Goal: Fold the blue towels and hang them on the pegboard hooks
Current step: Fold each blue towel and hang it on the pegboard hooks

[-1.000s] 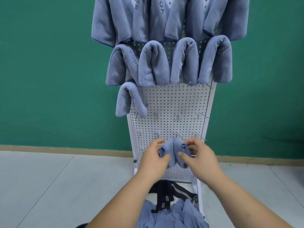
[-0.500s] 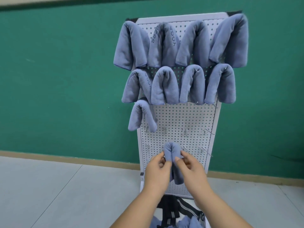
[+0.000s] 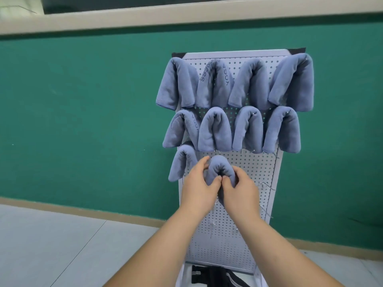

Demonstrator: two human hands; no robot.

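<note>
Fingers [image 3: 238, 170] of the right hand [image 3: 241, 192] and of the left hand [image 3: 199, 184] curl round a folded blue towel [image 3: 217, 167], pinching it into an arch in front of the white pegboard [image 3: 248, 172], at the third row, just beside a hung towel [image 3: 179, 165]. Eight more towels [image 3: 215, 129] fill two rows above.

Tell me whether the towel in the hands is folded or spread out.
Folded. The blue towel is doubled into a thick arch, pinched by the left hand and right hand.

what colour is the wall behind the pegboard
The wall is plain green, seen best in the head view, left of the pegboard.
</note>
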